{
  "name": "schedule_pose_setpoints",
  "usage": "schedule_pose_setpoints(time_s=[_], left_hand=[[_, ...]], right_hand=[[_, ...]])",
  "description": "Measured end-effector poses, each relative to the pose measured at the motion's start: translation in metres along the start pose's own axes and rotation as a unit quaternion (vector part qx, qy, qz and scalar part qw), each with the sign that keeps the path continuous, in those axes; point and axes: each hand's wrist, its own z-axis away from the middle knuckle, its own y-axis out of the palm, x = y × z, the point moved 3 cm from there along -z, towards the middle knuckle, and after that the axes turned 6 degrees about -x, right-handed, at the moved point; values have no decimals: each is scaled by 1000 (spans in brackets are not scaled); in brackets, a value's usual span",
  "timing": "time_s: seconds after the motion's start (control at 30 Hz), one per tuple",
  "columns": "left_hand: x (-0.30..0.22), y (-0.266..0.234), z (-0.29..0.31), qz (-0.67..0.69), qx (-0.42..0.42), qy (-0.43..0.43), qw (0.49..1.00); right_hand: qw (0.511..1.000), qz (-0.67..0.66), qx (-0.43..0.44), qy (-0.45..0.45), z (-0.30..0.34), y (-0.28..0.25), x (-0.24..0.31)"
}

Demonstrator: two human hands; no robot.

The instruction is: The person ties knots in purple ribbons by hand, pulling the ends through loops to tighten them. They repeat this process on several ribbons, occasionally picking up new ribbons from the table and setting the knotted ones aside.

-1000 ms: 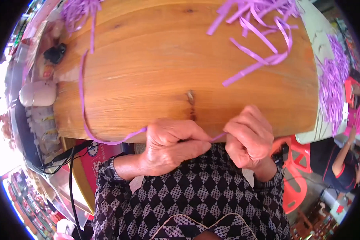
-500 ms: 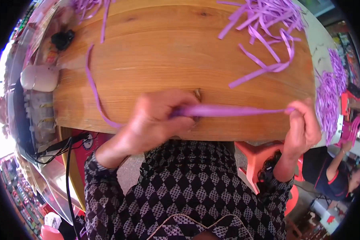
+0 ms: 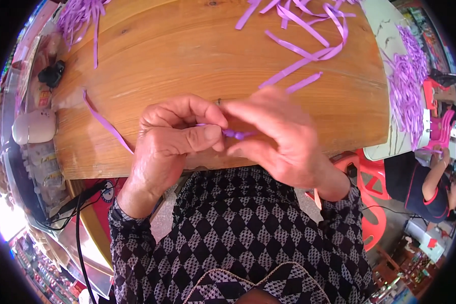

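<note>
My left hand (image 3: 175, 131) pinches a purple ribbon between thumb and fingertips, just above the table's near edge. A small knotted or bunched part of that purple ribbon (image 3: 238, 135) sticks out to the right of the pinch. Close beside it, my right hand (image 3: 283, 137) has its thumb and forefinger apart around the bunched part; it is smeared by motion, and its other fingers are partly hidden. A ribbon end (image 3: 305, 82) shows past the back of my right hand. Another strip of ribbon (image 3: 106, 124) runs along the table towards my left wrist.
Loose purple ribbons (image 3: 314, 25) lie on the wooden table (image 3: 172, 66) at far right, with another bunch (image 3: 81, 20) at far left. More ribbons (image 3: 408, 86) heap on a pale table at right. A white rounded object (image 3: 34, 126) stands at left. A person (image 3: 425, 185) sits at right.
My right hand has come in from the far right, where it held the ribbon's end stretched out, to beside my left hand. The view has shifted slightly.
</note>
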Motion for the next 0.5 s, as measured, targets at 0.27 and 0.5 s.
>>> schedule_pose_setpoints(time_s=[0.27,0.5], left_hand=[[8,15,2,-84,-5,-12,996],[1,14,4,-188,56,-18,980]], right_hand=[[999,22,-30,-35,5,-2,0],[991,84,-41,-92,17,-6,5]])
